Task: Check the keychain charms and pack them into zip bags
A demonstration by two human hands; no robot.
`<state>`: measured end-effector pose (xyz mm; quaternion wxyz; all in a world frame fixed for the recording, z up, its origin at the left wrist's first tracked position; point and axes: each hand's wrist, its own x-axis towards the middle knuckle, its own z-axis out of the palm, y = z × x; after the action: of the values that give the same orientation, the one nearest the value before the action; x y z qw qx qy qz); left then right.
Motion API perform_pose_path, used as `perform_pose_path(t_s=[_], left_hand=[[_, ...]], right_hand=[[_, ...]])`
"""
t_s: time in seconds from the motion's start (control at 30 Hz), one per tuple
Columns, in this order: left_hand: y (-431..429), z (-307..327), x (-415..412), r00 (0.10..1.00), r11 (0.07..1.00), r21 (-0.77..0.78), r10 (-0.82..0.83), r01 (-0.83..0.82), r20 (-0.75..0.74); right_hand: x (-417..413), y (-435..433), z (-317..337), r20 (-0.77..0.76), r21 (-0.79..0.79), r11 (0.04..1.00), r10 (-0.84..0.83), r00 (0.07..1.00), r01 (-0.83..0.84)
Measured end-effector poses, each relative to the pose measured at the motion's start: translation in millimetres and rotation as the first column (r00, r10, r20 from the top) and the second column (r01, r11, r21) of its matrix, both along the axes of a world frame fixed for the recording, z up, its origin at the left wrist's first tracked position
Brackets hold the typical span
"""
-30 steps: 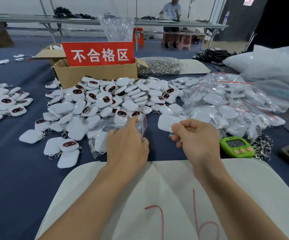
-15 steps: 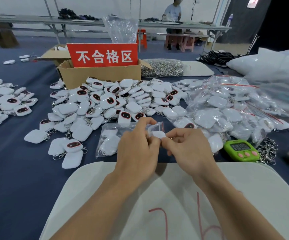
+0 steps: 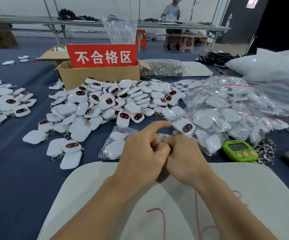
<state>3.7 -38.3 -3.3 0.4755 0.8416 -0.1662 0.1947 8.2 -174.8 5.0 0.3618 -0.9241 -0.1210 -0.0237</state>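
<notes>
A clear zip bag [image 3: 113, 147] with several white charms inside lies on the blue table, its right end under my hands. My left hand [image 3: 144, 153] and my right hand [image 3: 186, 157] meet knuckle to knuckle over that end, fingers curled and pinching the bag; my left index finger sticks out straight. A big heap of loose white keychain charms [image 3: 109, 101] with dark red-rimmed faces lies behind the bag. Several filled zip bags [image 3: 223, 110] are piled at the right. What my fingers pinch inside the bag is hidden.
A cardboard box [image 3: 98, 75] with a red sign stands behind the heap, a bag of metal rings [image 3: 161, 68] beside it. A green timer [image 3: 239, 149] and loose key rings [image 3: 265, 151] lie right of my hands. A white pad [image 3: 88, 187] lies under my forearms. More charms [image 3: 3, 103] lie far left.
My right hand brought a white charm from the right over to the bag's mouth. Both hands have since closed together over the bag's right end, and the charm is out of sight.
</notes>
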Motion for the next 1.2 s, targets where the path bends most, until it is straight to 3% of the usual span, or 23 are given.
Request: perform_pose_path(t_s=[0.13, 0.23, 0.3, 0.43, 0.5, 0.63, 0.73, 0.83, 0.97, 1.2], left_hand=[[0, -6, 5, 0.987, 0.997, 0.054, 0.069, -0.061, -0.147], [0, -11, 7, 0.968, 0.933, 0.355, 0.142, -0.061, -0.207], [-2, -11, 7, 0.962, 0.88, 0.464, 0.203, -0.098, -0.181], [1, -7, 8, 0.94, 0.831, 0.504, 0.326, -0.235, -0.098], [8, -4, 9, 0.914, 0.809, 0.496, 0.399, -0.314, -0.071], [20, -1, 12, 0.857, 0.71, 0.506, 0.498, -0.489, 0.13], [23, -6, 15, 0.862, 0.678, 0.612, 0.506, -0.408, 0.013], [27, -11, 20, 0.839, 0.699, 0.62, 0.532, -0.356, -0.118], [32, -9, 22, 0.834, 0.731, 0.58, 0.53, -0.359, -0.151], [34, -7, 23, 0.819, 0.705, 0.593, 0.559, -0.389, -0.128]], right_hand=[[2, -2, -3, 0.136, 0.184, 0.96, -0.238, 0.962, 0.212], [7, -6, -7, 0.199, 0.294, 0.89, -0.413, 0.889, 0.348], [10, -5, -9, 0.196, 0.302, 0.88, -0.434, 0.879, 0.367], [17, 3, -18, 0.156, 0.297, 0.892, -0.398, 0.904, 0.341], [23, 9, -25, 0.104, 0.223, 0.934, -0.308, 0.946, 0.28], [47, 25, -34, 0.085, -0.064, 0.991, -0.111, 0.99, 0.116], [68, 41, -33, 0.132, -0.182, 0.98, 0.101, 0.986, -0.076], [87, 49, -34, 0.158, -0.318, 0.938, 0.196, 0.968, -0.138], [88, 47, -40, 0.164, -0.497, 0.865, 0.174, 0.971, -0.071], [35, 27, -31, 0.171, -0.349, 0.935, 0.003, 0.985, 0.058]])
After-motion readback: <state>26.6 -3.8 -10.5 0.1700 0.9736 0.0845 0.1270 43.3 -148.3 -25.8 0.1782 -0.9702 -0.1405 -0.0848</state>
